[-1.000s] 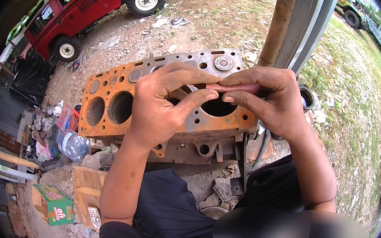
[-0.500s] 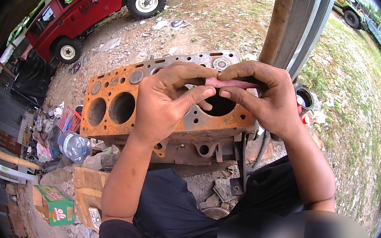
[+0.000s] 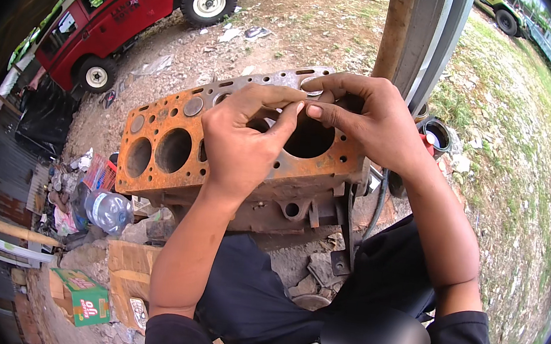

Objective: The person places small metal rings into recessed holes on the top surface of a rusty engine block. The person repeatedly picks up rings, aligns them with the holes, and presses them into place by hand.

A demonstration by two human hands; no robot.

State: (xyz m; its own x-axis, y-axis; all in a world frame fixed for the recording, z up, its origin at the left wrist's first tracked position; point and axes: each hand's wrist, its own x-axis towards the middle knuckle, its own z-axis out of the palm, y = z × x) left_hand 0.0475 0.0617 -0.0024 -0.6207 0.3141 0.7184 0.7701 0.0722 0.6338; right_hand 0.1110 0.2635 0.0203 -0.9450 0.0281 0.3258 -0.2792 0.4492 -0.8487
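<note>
Both hands meet over the right end of a rusty orange engine block (image 3: pixel 266 194), fingertips nearly touching. My left hand (image 3: pixel 243 131) is closed in a pinch of thumb and forefinger. My right hand (image 3: pixel 381 123) pinches from the other side, its thumb level with the left fingertips. Between them is a small folded pink strip that looks like sandpaper, now almost wholly hidden by the fingers. Below the right hand gapes a large dark cylinder bore (image 3: pixel 310 137); two more bores show at the block's left end. Round metal discs (image 3: pixel 193 106) sit in its top face.
A metal post (image 3: pixel 413 45) rises just beyond my right hand. A black round container (image 3: pixel 436 134) stands right of the block. Left lie a clear plastic bottle (image 3: pixel 109 212), a red crate (image 3: pixel 100 172) and a green carton (image 3: pixel 82 296). A red off-road vehicle (image 3: pixel 131 12) is parked behind.
My hands have drawn closer together, and the pink strip that showed between them is now mostly covered by the fingers. The view has shifted slightly.
</note>
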